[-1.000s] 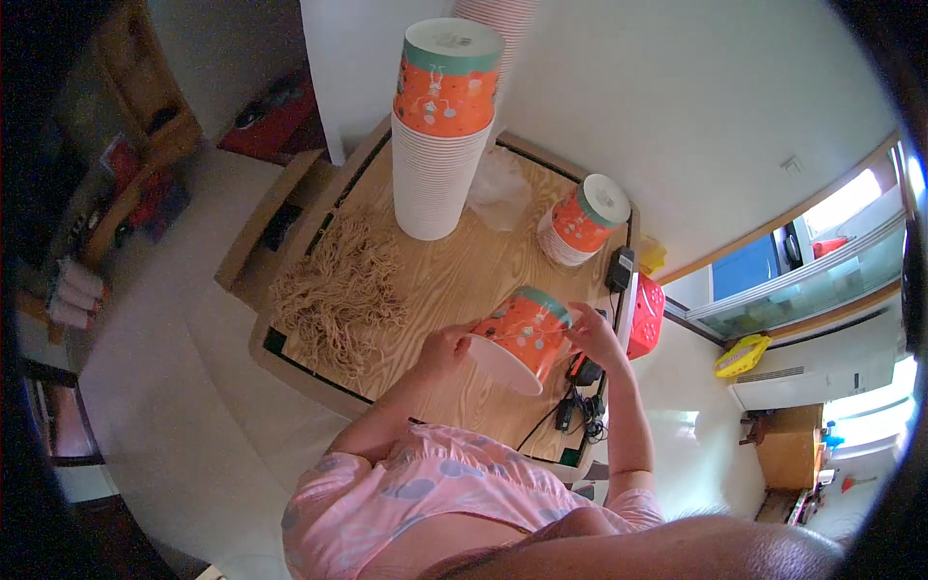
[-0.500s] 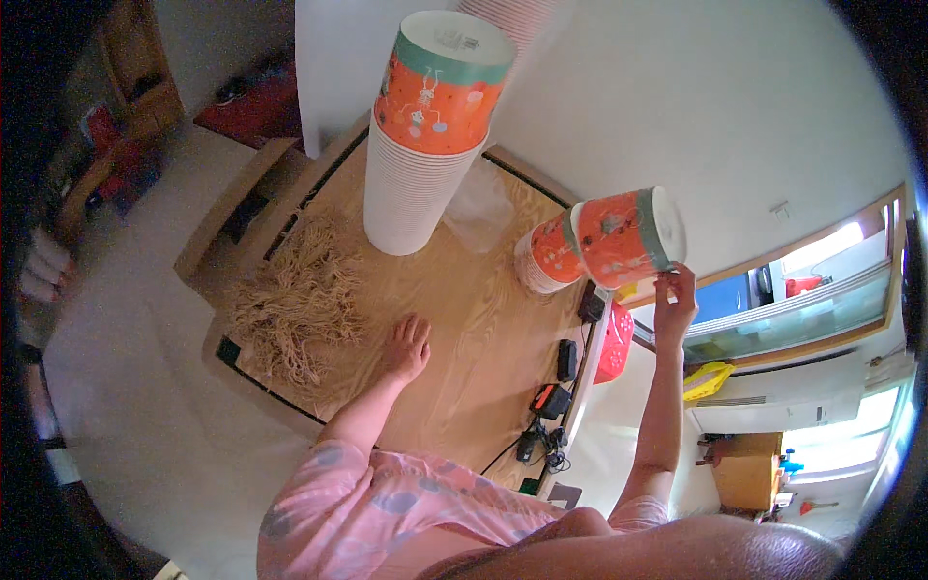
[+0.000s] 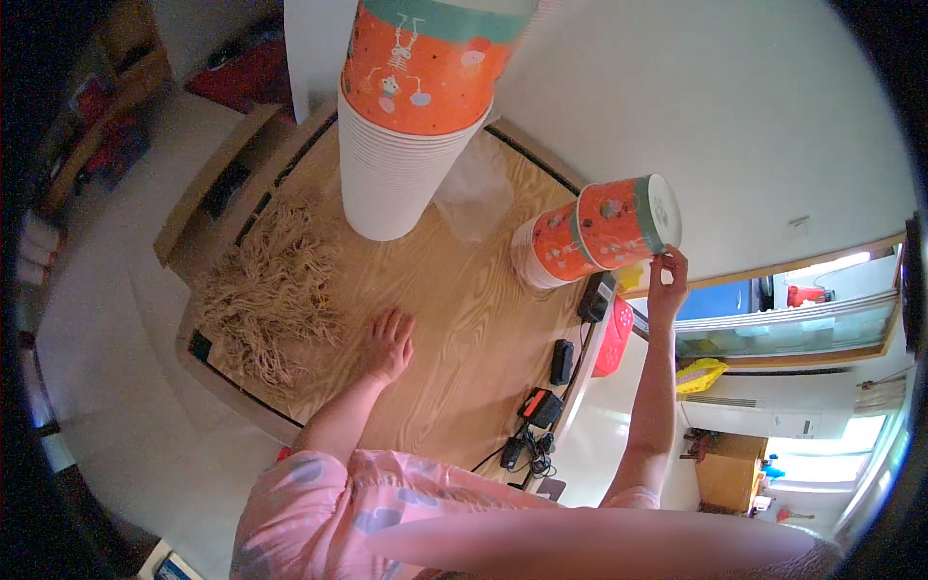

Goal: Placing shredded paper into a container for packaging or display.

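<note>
My right hand pinches the green-banded end of an upside-down orange paper cup. That cup sits over a short stack of matching paper cups at the table's right side, with part of the cup below it still showing. Palm down and fingers outstretched, my left hand rests on the wooden table, holding nothing. Farther off rises a tall stack of nested paper cups, white-rimmed below with an orange printed cup on top; its upper end runs out of view.
Tan stringy fibre lies heaped along the table's left edge. Clear plastic is behind the tall stack. Along the right edge are black adapters, cables and a red plastic container. A white wall stands behind.
The pinched cup has come down onto the short stack and lines up with it more closely. My right hand moved with it. The whole view has shifted; my left hand stays on the table.
</note>
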The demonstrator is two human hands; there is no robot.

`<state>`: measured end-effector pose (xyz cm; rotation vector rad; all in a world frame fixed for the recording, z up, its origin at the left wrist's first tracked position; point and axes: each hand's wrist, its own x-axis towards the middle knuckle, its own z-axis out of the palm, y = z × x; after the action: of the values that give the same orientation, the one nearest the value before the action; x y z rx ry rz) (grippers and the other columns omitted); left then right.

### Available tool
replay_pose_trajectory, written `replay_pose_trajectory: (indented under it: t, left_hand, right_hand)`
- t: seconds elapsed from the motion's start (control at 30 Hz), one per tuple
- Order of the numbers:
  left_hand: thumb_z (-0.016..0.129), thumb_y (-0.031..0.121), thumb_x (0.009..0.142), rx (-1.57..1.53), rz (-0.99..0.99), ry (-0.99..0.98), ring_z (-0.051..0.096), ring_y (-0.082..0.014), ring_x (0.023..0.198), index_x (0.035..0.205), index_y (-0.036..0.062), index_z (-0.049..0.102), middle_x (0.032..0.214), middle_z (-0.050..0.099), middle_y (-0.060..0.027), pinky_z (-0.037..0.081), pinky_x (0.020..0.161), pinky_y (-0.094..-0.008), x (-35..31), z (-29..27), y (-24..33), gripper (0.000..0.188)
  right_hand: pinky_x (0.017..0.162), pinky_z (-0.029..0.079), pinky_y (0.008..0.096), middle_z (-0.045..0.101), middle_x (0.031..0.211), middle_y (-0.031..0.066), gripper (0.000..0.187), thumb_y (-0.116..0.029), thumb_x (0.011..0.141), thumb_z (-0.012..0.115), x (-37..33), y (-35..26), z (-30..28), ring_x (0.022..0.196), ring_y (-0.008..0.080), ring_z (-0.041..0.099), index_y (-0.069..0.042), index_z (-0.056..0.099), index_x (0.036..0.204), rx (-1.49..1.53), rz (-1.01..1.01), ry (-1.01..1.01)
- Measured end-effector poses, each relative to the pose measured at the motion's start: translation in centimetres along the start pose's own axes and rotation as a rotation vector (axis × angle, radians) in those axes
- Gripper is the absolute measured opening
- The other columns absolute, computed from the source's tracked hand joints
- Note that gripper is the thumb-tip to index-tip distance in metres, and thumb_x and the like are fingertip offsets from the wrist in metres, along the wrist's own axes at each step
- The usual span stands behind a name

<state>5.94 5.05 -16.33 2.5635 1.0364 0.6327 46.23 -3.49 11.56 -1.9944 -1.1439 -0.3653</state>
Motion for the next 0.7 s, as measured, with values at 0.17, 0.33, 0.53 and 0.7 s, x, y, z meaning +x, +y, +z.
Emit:
replay_pose_trajectory:
  t: [0.17, 0.33, 0.53, 0.7]
  left_hand:
    - [0.054, 0.022, 0.076, 0.017, -0.018, -0.022, 0.035, -0.0323, 0.118, 0.119, 0.0121, 0.046, 0.125, 0.041, -0.0148, 0.030, 0.096, -0.0487, 0.0, -0.1, -0.1, 0.044]
    - [0.054, 0.022, 0.077, 0.013, -0.026, -0.073, 0.036, -0.0315, 0.118, 0.118, 0.0108, 0.046, 0.125, 0.041, -0.0143, 0.029, 0.096, -0.0481, 0.5, -1.4, 0.3, 0.044]
    - [0.054, 0.023, 0.077, 0.004, -0.049, -0.081, 0.036, -0.0312, 0.118, 0.118, 0.0097, 0.046, 0.125, 0.041, -0.0139, 0.028, 0.097, -0.0477, 0.4, -1.1, 0.3, 0.044]
    - [0.053, 0.023, 0.077, 0.029, -0.025, -0.070, 0.035, -0.0310, 0.118, 0.118, 0.0106, 0.046, 0.125, 0.041, -0.0139, 0.028, 0.097, -0.0474, 0.5, -1.1, 0.2, 0.044]
  right_hand:
    - [0.071, 0.045, 0.0320, 0.061, 0.084, 0.0084, 0.025, -0.004, 0.077, 0.058, -0.9, 0.0, 1.5, 0.076, 0.0193, 0.057, -0.007, 0.056, 0.102, -0.134, -0.060, 0.005]
    - [0.073, 0.044, 0.0344, 0.061, 0.088, 0.0097, 0.025, -0.006, 0.076, 0.061, -2.3, 0.8, 3.1, 0.081, 0.0225, 0.057, -0.006, 0.057, 0.101, -0.122, -0.020, 0.002]
    - [0.081, 0.042, 0.0360, 0.060, 0.099, 0.0100, 0.024, -0.006, 0.075, 0.062, -3.2, 1.0, 4.6, 0.090, 0.0267, 0.056, -0.006, 0.057, 0.099, -0.200, -0.138, -0.035]
    - [0.081, 0.041, 0.0378, 0.061, 0.095, 0.0101, 0.025, -0.006, 0.075, 0.061, -4.0, 0.5, 5.4, 0.088, 0.0291, 0.055, -0.005, 0.057, 0.099, -0.258, -0.124, -0.026]
